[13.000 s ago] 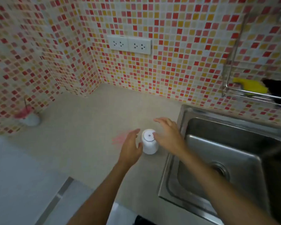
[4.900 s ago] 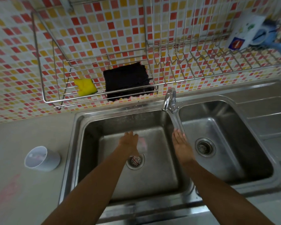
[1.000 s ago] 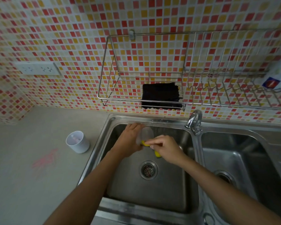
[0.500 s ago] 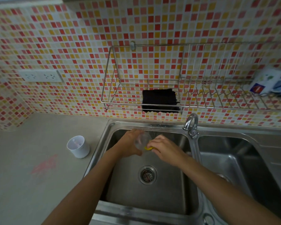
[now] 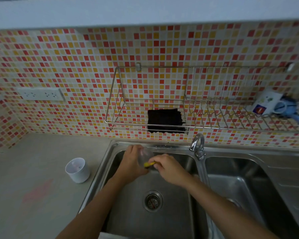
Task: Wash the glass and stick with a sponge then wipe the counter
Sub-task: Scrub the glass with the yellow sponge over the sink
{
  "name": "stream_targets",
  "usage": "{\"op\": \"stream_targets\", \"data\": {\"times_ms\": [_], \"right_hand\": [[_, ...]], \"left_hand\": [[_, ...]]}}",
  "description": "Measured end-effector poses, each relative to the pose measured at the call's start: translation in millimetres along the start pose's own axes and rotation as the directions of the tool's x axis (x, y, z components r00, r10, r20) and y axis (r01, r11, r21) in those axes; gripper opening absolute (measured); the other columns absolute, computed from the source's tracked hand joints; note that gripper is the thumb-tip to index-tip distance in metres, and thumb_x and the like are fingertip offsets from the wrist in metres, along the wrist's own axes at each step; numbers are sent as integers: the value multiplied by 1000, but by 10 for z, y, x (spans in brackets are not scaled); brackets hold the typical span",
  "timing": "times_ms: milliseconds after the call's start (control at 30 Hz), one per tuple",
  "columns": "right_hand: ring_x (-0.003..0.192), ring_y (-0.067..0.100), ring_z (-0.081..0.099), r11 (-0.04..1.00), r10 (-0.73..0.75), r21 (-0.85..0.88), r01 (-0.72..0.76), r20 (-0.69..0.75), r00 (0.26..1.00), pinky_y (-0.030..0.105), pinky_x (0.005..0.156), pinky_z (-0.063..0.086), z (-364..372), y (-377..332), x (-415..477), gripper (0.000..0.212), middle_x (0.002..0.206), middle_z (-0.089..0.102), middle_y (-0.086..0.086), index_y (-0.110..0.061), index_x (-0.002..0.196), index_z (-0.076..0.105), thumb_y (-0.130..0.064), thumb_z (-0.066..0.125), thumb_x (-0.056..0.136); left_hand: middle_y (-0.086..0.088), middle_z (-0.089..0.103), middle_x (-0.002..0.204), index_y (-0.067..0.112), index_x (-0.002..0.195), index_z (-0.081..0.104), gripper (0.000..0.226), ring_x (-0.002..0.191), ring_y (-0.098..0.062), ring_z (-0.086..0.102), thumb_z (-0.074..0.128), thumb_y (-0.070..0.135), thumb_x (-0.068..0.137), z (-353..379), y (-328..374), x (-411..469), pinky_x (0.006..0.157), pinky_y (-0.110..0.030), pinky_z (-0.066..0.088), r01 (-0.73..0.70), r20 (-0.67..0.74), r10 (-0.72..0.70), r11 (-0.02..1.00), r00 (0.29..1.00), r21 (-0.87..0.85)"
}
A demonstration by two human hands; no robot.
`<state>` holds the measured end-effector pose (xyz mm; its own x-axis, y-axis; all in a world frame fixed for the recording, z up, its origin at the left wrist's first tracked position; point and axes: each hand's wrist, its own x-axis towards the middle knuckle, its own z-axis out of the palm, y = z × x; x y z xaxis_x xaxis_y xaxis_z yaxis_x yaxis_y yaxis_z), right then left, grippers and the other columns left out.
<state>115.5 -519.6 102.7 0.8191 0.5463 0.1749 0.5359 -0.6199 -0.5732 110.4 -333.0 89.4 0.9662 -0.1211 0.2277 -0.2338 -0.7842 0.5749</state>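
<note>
Left hand (image 5: 133, 163) grips a clear, rounded drinking glass (image 5: 146, 153) over the back of the left basin of the stainless steel double sink (image 5: 128, 213), fingers curled round its far side. Right hand (image 5: 170, 169) pinches a yellow sponge (image 5: 149, 164) btwn thumb and fingertips, pressed against the lower right part of the glass. The fingers hide most of the sponge, so only a thin yellow strip shows. Both hands hang above the basin, well apart from the round metal drain strainer (image 5: 153, 200) in its floor. A curved chrome tap (image 5: 198, 146) stands at the back on the divider btwn the two basins, near the right hand.

On the beige counter (image 5: 33, 161) left of the sink stands an upright white plastic cup (image 5: 78, 170), near the sink edge but not touching it. Sth small and pinkish lies inside, too blurred to ID. A faint pink smear (image 5: 37, 192) marks the counter in front of the cup.

The wall is red, orange and cream mosaic tile (image 5: 76, 57). A wire dish rack (image 5: 126, 124) hangs on it above the sink, w/ a folded black cloth (image 5: 165, 120) on its shelf, directly above the hands. At the rack's far right sits a white printed mug (image 5: 266, 104) w/ a blue item (image 5: 290, 107) beside it, partly cut off. A white double power socket (image 5: 41, 94) sits on the tiles at left.
</note>
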Motion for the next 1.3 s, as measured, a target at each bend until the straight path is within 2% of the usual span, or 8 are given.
{"op": "stream_targets", "data": {"times_ms": [67, 133, 367, 533, 767, 1000, 1167, 1300], "right_hand": [[105, 15, 55, 1000, 15, 21, -15, -8, 1000, 28, 92, 40, 27, 4, -11, 28, 116, 67, 0, -22, 117, 65, -14, 52, 95], [103, 16, 56, 1000, 18, 2, -18, -12, 1000, 28, 91, 42, 21, 21, -27, 28, 113, 67, 1, -24, 117, 66, -15, 53, 94], [102, 18, 56, 898, -240, -372, 236, 36, 970, 37, 88, 50, -71, 186, 15, 40, 108, 71, -8, -22, 109, 71, -2, 72, 74], [106, 10, 54, 996, -82, -27, 80, -65, 995, 16, 92, 38, 118, 60, -124, 30, 116, 68, -8, -22, 116, 68, -9, 57, 91], [106, 16, 56, 880, -291, -354, 315, 121, 949, 35, 85, 52, 50, 249, -9, 43, 112, 68, -11, -25, 110, 68, -14, 79, 71], [102, 16, 59, 907, -318, -296, 299, -18, 948, 27, 84, 53, 39, 89, -3, 43, 107, 70, -6, -20, 106, 70, -5, 80, 67], [106, 16, 52, 925, -254, -278, 261, 61, 965, 32, 91, 46, 106, 57, 65, 41, 116, 67, -6, -20, 118, 66, 1, 63, 83], [101, 18, 57, 968, -161, -163, 190, 174, 971, 20, 84, 44, 96, 3, 87, 32, 110, 70, 1, -17, 113, 69, -2, 53, 89]], "left_hand": [[7, 49, 123, 25, 127, 45, 82, 115, -13, 43, 70, 55, 54, -32, -19, 38, 100, -35, 36, -11, 28, 7, 992, 1000, 123], [9, 48, 130, 30, 131, 42, 83, 121, -15, 40, 74, 51, 57, -69, -14, 73, 105, -39, 34, -18, 81, 4, 986, 997, 166], [5, 49, 134, 24, 133, 45, 82, 123, -14, 43, 85, 27, 62, -146, 59, 90, 99, -25, 37, -70, 175, 53, 993, 983, 97], [3, 50, 135, 23, 133, 47, 80, 126, -16, 43, 85, 25, 63, -210, 17, 69, 103, -25, 33, -59, 200, 41, 994, 979, 87], [2, 46, 140, 24, 138, 43, 85, 129, -17, 41, 85, 21, 64, -241, 16, 45, 102, -26, 32, -7, 276, -17, 996, 961, 86], [3, 44, 138, 23, 141, 30, 100, 128, -13, 38, 86, 32, 59, -105, -48, -69, 102, -30, 40, 79, 171, -66, 994, 983, -72], [1, 41, 116, 10, 124, 45, 79, 100, -13, 46, 86, 23, 58, -22, -53, -53, 75, -15, 42, -17, -19, 16, 999, 1000, -28], [3, 48, 125, 22, 128, 46, 86, 113, -19, 47, 73, 51, 52, 13, -123, -60, 94, -36, 44, 36, 71, -42, 996, 997, 87]]}}
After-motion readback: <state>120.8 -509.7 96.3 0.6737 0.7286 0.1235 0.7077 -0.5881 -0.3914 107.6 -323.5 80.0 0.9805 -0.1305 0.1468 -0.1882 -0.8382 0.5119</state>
